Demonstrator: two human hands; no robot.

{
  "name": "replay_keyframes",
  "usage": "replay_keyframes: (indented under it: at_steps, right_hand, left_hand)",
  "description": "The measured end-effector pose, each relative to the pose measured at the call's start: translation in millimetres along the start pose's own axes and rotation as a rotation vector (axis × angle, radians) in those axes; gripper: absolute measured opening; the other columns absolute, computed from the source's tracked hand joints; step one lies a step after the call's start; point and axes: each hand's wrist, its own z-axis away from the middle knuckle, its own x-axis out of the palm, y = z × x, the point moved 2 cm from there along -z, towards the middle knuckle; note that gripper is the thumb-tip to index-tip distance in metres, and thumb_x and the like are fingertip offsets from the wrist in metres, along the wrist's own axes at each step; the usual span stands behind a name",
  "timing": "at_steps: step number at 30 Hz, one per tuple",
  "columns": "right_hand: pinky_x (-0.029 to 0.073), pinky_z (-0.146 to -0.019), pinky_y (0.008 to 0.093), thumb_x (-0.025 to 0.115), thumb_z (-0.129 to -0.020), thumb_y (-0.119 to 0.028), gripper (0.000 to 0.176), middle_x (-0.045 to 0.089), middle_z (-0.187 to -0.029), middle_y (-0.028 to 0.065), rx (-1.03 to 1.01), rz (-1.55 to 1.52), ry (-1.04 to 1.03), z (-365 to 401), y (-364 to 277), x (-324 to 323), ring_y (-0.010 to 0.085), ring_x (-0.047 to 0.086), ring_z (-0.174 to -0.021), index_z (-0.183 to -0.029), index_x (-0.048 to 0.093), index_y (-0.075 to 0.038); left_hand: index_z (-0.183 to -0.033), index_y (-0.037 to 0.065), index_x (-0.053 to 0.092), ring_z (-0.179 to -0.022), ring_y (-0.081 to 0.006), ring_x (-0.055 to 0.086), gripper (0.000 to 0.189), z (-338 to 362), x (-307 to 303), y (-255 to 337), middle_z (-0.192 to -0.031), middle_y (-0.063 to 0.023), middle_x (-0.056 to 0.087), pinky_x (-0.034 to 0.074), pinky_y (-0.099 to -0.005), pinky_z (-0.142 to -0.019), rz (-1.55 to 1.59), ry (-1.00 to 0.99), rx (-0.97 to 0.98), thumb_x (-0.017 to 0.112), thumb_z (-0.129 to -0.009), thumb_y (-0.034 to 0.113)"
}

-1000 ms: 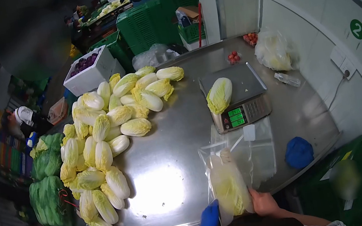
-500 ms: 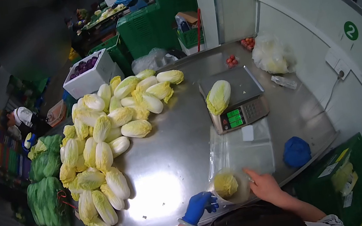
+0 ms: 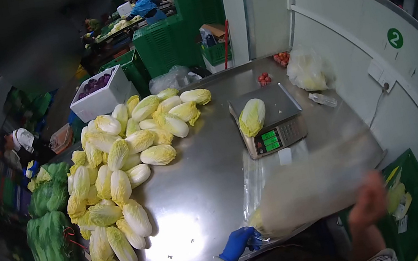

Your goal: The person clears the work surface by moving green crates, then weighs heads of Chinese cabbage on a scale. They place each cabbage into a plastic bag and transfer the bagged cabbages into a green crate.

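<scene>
My left hand (image 3: 237, 245), in a blue glove, is closed at the near table edge on a clear plastic bag beside a napa cabbage (image 3: 257, 222), mostly hidden behind plastic. A wide, cloudy plastic bag (image 3: 308, 185) stretches rightward from there, smeared by motion. My bare right hand (image 3: 368, 203) is raised near the bag's right end; blur hides its fingers. Flat clear bags (image 3: 251, 179) lie on the table below the scale. Another napa cabbage (image 3: 253, 117) rests on the digital scale (image 3: 277, 138), whose green display is lit.
Many napa cabbages (image 3: 121, 185) are heaped on the left of the steel table (image 3: 188, 201). Green net sacks (image 3: 52, 242) stand beyond its left edge. A white foam box (image 3: 102, 96) holds purple produce. A green crate (image 3: 415, 206) stands at the right; a person (image 3: 26, 143) is at far left.
My right hand has swung right and up from beside the cabbage. The plastic now spreads across the table's right side, covering the blue bundle. My left hand stays near the cabbage.
</scene>
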Motion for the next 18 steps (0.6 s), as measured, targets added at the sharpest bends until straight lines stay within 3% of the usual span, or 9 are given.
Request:
replay_keyframes:
  at_steps: [1,4,6,9,11,12,15,17,18]
  right_hand:
    - [0.044,-0.058,0.0418,0.062,-0.079,-0.01,0.008,0.06,-0.075,0.0132,0.039,0.0,0.154,-23.7,-4.3,-12.3,0.0305,0.056,-0.065,-0.081,0.059,-0.003]
    - [0.046,-0.067,0.0441,0.065,-0.078,-0.016,0.02,0.061,-0.078,0.0164,-0.268,0.269,-0.84,-15.0,16.1,1.9,0.0316,0.059,-0.074,-0.092,0.06,-0.002]
    - [0.047,-0.074,0.0464,0.068,-0.074,-0.026,0.031,0.062,-0.079,0.0148,-0.389,0.079,-0.696,16.7,29.4,59.0,0.0331,0.06,-0.081,-0.096,0.061,-0.005]
    - [0.048,-0.071,0.0474,0.063,-0.076,-0.027,0.031,0.065,-0.08,0.0141,-0.118,0.123,-1.036,76.4,26.5,77.8,0.0364,0.062,-0.079,-0.1,0.061,-0.006]
    - [0.049,-0.069,0.0474,0.059,-0.08,-0.025,0.026,0.066,-0.079,0.0146,0.105,0.192,-1.413,117.7,51.3,86.9,0.0376,0.062,-0.076,-0.098,0.062,-0.006]
    - [0.049,-0.068,0.0475,0.057,-0.081,-0.024,0.024,0.065,-0.077,0.0158,0.1,0.193,-1.41,121.6,61.6,94.3,0.0372,0.063,-0.074,-0.097,0.062,-0.006]
    - [0.049,-0.064,0.0476,0.054,-0.084,-0.021,0.02,0.064,-0.073,0.0179,0.11,0.15,-1.364,113.5,75.0,98.2,0.0361,0.063,-0.071,-0.093,0.064,-0.007]
    - [0.049,-0.063,0.0474,0.055,-0.084,-0.022,0.018,0.064,-0.071,0.0177,0.155,0.057,-1.278,108.1,67.1,80.5,0.0354,0.063,-0.07,-0.09,0.065,-0.008]
    - [0.049,-0.063,0.0479,0.056,-0.084,-0.022,0.018,0.064,-0.071,0.0178,0.185,0.005,-1.273,110.8,67.3,65.4,0.0358,0.063,-0.069,-0.093,0.064,-0.009]
  left_hand:
    - [-0.095,-0.003,0.061,-0.063,-0.0195,0.065,0.034,-1.1,-1.6,-0.7,-0.077,-0.0125,0.067,0.051,-0.0284,-0.058,-0.047,-0.016,0.021,0.045,-0.096,0.027]
    - [-0.095,-0.001,0.062,-0.064,-0.0194,0.065,0.033,-1.7,-3.2,-8.4,-0.078,-0.0119,0.067,0.051,-0.0278,-0.059,-0.09,-0.029,0.026,0.043,-0.096,0.026]
    - [-0.095,-0.001,0.062,-0.064,-0.0191,0.065,0.033,5.7,2.0,-0.1,-0.079,-0.0123,0.067,0.051,-0.0281,-0.059,-0.072,-0.055,0.001,0.042,-0.096,0.026]
    - [-0.095,-0.002,0.061,-0.063,-0.0196,0.065,0.033,-1.8,-5.0,-28.6,-0.079,-0.0133,0.067,0.051,-0.0282,-0.059,-0.091,0.028,0.09,0.042,-0.097,0.025]
    - [-0.095,-0.003,0.061,-0.062,-0.0201,0.064,0.033,-0.7,-3.7,-22.6,-0.079,-0.0134,0.067,0.051,-0.0282,-0.058,0.0,0.032,0.136,0.042,-0.096,0.024]
    - [-0.095,-0.003,0.061,-0.062,-0.0204,0.064,0.032,1.1,-2.5,-17.5,-0.079,-0.0134,0.067,0.051,-0.0283,-0.057,0.046,0.035,0.154,0.042,-0.096,0.023]
    - [-0.095,-0.004,0.061,-0.061,-0.0204,0.063,0.028,3.4,-4.8,-7.2,-0.078,-0.0128,0.065,0.051,-0.0284,-0.057,0.008,0.311,0.273,0.045,-0.095,0.02]
    - [-0.097,-0.003,0.061,-0.063,-0.0155,0.063,0.024,19.6,10.2,-9.0,-0.077,-0.0106,0.065,0.05,-0.0246,-0.056,0.12,0.393,0.384,0.048,-0.095,0.016]
    - [-0.098,-0.003,0.062,-0.066,-0.014,0.062,0.023,29.1,16.9,-16.2,-0.079,-0.0094,0.065,0.05,-0.0244,-0.058,0.035,0.417,0.4,0.049,-0.094,0.015]
